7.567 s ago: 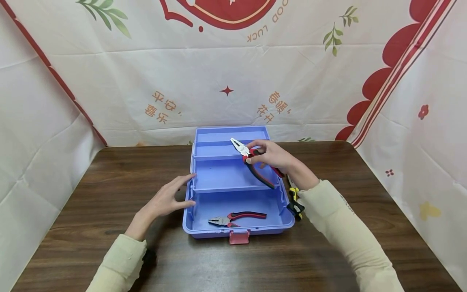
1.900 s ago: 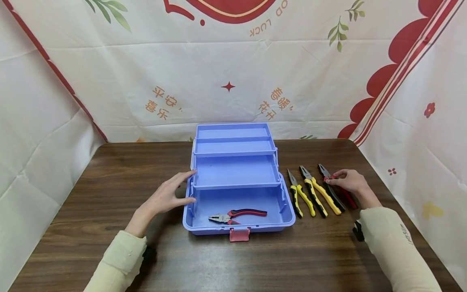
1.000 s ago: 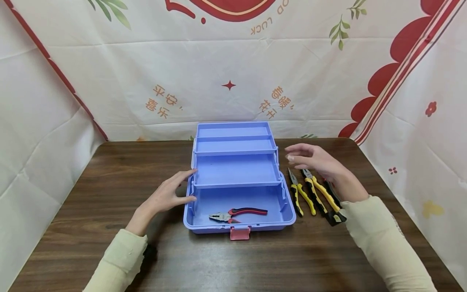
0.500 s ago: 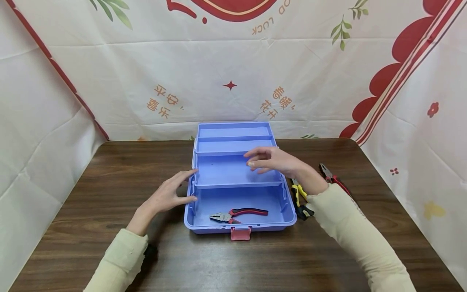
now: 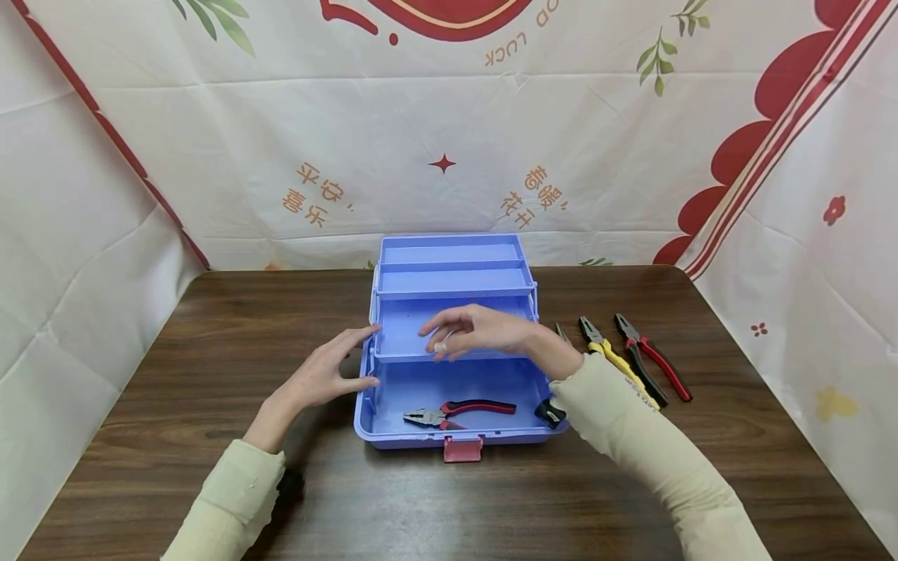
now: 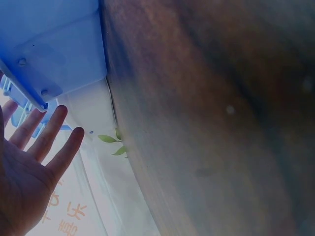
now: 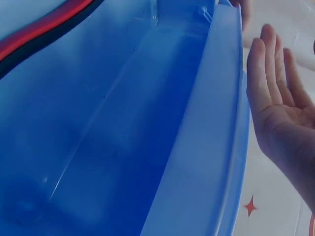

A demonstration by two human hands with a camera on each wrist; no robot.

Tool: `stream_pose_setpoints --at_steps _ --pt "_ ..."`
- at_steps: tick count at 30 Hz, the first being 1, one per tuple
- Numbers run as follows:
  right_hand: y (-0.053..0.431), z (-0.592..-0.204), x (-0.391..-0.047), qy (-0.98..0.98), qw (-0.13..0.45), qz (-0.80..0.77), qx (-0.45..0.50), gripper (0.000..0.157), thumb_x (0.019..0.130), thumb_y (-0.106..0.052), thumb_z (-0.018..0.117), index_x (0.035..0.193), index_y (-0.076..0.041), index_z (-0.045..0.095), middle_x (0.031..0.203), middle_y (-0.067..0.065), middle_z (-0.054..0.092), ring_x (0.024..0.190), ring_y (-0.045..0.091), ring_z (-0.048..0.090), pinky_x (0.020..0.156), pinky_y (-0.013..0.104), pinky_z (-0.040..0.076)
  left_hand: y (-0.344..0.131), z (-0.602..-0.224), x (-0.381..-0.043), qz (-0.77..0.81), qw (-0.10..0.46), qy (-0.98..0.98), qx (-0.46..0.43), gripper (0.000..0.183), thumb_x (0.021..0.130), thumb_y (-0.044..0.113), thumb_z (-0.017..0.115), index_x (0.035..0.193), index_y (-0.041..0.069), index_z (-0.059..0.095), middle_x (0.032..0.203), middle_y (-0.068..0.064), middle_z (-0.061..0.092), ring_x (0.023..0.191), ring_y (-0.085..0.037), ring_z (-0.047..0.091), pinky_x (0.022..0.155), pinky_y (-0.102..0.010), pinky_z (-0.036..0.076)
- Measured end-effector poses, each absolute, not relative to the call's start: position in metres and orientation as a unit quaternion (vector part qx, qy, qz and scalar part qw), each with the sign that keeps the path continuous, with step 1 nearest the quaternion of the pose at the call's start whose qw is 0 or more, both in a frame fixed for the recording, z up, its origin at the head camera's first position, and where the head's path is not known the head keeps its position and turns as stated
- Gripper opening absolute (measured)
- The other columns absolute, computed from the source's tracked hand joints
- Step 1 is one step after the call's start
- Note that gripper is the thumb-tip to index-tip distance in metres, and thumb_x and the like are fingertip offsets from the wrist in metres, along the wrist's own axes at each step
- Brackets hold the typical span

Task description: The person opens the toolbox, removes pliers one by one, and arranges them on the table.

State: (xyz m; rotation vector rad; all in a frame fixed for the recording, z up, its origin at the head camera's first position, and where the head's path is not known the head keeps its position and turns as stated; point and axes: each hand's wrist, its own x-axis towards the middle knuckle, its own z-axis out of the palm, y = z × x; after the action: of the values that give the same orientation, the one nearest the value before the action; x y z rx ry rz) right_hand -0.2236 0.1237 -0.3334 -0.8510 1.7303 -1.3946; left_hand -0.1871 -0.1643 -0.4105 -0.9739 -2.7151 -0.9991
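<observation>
Two hands work at an open blue toolbox (image 5: 459, 436) on a wooden table (image 5: 210, 335). The left hand (image 5: 319, 378) rests against the box's left wall, fingers straight and slack, holding nothing; the left wrist view shows the same spread fingers (image 6: 47, 140) beside the blue plastic. The right hand (image 5: 477, 331) hovers over the middle tray (image 5: 403, 343), fingers loosely extended and empty, palm open in the right wrist view (image 7: 280, 103).

One pair of red pliers (image 5: 459, 411) lies in the bottom compartment, near the front wall. Out on the table to the right of the box lie yellow pliers (image 5: 610, 354) and a second red pair (image 5: 652, 354), side by side and apart from the box.

By my judgement the step in hand is the reach for the red pliers in the bottom: the right hand is empty and above the box but not yet down to them. The next move calls for lowering the hand past the tray's front edge and closing the fingers round the handles, while the left hand steadies the box.

Much is hidden. The right sleeve (image 5: 631, 436) covers most of a third tool by the box's right wall; only a tip (image 5: 561, 333) and a dark handle end (image 5: 549, 413) show. The right wrist view is blurred, with only a red-and-black strip at its top left corner. The left wrist view shows mostly table.
</observation>
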Motion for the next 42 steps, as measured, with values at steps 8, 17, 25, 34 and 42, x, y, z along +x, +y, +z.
stream_pose_setpoints --at_steps 8,17,25,34,42 --pt "0.107 -0.337 -0.217 0.671 0.430 -0.495 -0.345 0.037 0.087 -0.005 0.053 0.122 0.004 0.045 0.107 0.013 0.056 0.097 0.027 0.055 0.085 0.045 0.039 -0.165 -0.411 -0.186 -0.327 0.046 -0.888 -0.321 0.076 0.073 0.045 0.067 0.136 0.017 0.034 0.125 -0.006 0.045 0.106 -0.020 0.047 0.085 -0.044 0.039" --pt "0.092 -0.343 -0.213 0.684 0.459 -0.436 -0.362 0.038 0.086 -0.007 0.056 0.121 0.004 0.047 0.103 0.010 0.059 0.095 0.021 0.056 0.083 0.041 0.042 -0.165 -0.412 -0.186 -0.326 0.054 -0.886 -0.326 0.076 0.073 0.044 0.068 0.135 0.017 0.035 0.121 -0.005 0.047 0.103 -0.018 0.048 0.084 -0.042 0.039" --pt "0.083 -0.354 -0.210 0.672 0.509 -0.389 -0.371 0.039 0.087 -0.006 0.054 0.124 0.003 0.044 0.113 0.021 0.052 0.102 0.027 0.052 0.085 0.042 0.040 -0.165 -0.413 -0.186 -0.330 0.048 -0.885 -0.324 0.076 0.073 0.044 0.068 0.136 0.017 0.034 0.123 -0.005 0.046 0.105 -0.020 0.048 0.085 -0.043 0.039" --pt "0.086 -0.366 -0.211 0.701 0.530 -0.313 -0.360 0.041 0.090 -0.013 0.052 0.128 -0.003 0.041 0.115 0.012 0.051 0.100 0.012 0.050 0.083 0.033 0.042 -0.164 -0.411 -0.187 -0.330 0.037 -0.890 -0.313 0.076 0.073 0.046 0.067 0.136 0.019 0.033 0.126 -0.006 0.044 0.107 -0.025 0.047 0.085 -0.045 0.039" --pt "0.094 -0.372 -0.214 0.748 0.498 -0.246 -0.364 0.043 0.086 -0.012 0.055 0.127 -0.005 0.043 0.116 0.006 0.049 0.107 0.014 0.045 0.086 0.023 0.036 -0.164 -0.409 -0.186 -0.335 0.031 -0.892 -0.302 0.076 0.073 0.046 0.066 0.136 0.021 0.033 0.128 -0.007 0.043 0.109 -0.027 0.046 0.086 -0.047 0.038"
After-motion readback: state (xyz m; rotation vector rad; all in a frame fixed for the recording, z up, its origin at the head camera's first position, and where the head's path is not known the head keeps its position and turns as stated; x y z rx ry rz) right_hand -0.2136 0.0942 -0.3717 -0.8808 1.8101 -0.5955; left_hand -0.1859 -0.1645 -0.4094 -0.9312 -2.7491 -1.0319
